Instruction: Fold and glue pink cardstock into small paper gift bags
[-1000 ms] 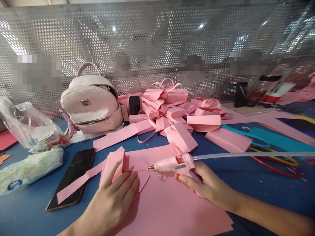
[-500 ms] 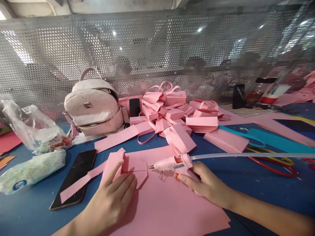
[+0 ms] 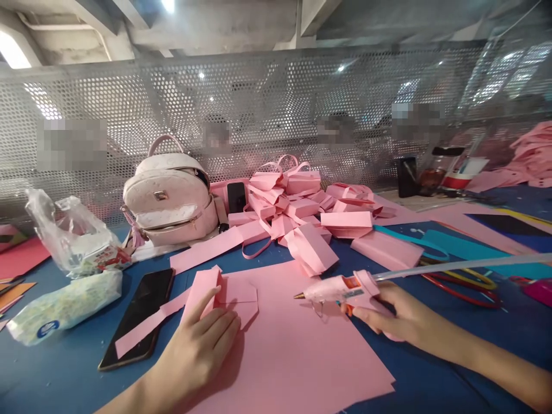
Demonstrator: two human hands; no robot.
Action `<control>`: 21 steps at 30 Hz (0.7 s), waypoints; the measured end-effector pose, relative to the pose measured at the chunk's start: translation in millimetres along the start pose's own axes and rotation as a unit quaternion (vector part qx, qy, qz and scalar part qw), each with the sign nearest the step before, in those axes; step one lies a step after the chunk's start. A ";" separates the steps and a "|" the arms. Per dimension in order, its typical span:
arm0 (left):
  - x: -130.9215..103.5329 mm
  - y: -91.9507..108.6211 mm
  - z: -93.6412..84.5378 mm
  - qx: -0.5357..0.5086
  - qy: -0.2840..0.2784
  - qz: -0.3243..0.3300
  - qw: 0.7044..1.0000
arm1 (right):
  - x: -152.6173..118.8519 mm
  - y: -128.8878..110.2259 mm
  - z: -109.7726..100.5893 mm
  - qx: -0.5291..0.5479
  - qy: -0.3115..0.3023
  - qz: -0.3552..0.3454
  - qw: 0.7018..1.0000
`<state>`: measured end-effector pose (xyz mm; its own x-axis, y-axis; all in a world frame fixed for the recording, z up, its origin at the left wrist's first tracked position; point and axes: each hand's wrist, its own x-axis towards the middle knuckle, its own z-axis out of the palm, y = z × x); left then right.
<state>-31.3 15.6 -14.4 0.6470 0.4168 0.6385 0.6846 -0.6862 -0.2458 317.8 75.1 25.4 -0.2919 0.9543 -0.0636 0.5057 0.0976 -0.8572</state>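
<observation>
With fingers bent over it, my left hand holds down a small folded pink paper box, its index finger along the raised fold. Flaps of the box spread to the right, and a narrow pink paper strip sticks out to the left over a phone. My right hand grips a pink hot glue gun, nozzle pointing left and apart from the paper. A long clear glue stick runs out of the gun's back. Large pink sheets lie under the box.
A pile of pink paper boxes sits at the back centre beside a pale pink backpack. A black phone, a tissue pack and a plastic bag lie left. A perforated metal screen stands behind the blue table.
My right hand has drawn the glue gun to the right, away from the folded box. The left hand stays on the box. The view has tilted slightly upward.
</observation>
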 end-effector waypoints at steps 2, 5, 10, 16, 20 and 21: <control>-0.1 1.0 2.3 -0.001 -0.001 -0.008 1.000 | -5.9 7.3 -10.8 0.003 0.044 0.012 0.999; 0.1 2.6 4.6 -0.002 0.004 -0.027 1.000 | -9.2 19.7 -29.7 -0.036 0.082 -0.014 0.996; -0.9 2.6 5.2 0.001 -0.001 -0.017 1.000 | -6.2 31.8 -57.3 -0.112 0.101 0.002 0.988; -1.0 1.7 3.6 -0.004 -0.005 -0.017 1.000 | 5.1 42.5 -66.9 -0.158 0.163 -0.010 0.974; -1.6 1.0 1.9 -0.005 -0.007 -0.016 1.000 | 8.3 52.4 -62.9 -0.158 0.179 0.010 0.971; -1.8 0.9 1.6 -0.008 -0.008 -0.016 1.000 | 7.8 53.5 -62.5 -0.158 0.180 0.011 0.971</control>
<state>-31.4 15.2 -17.0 0.6302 0.4475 0.6345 0.6997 -0.6816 -0.2141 393.3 105.4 10.9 -0.0045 0.9886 0.1503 0.7486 0.1030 -0.6550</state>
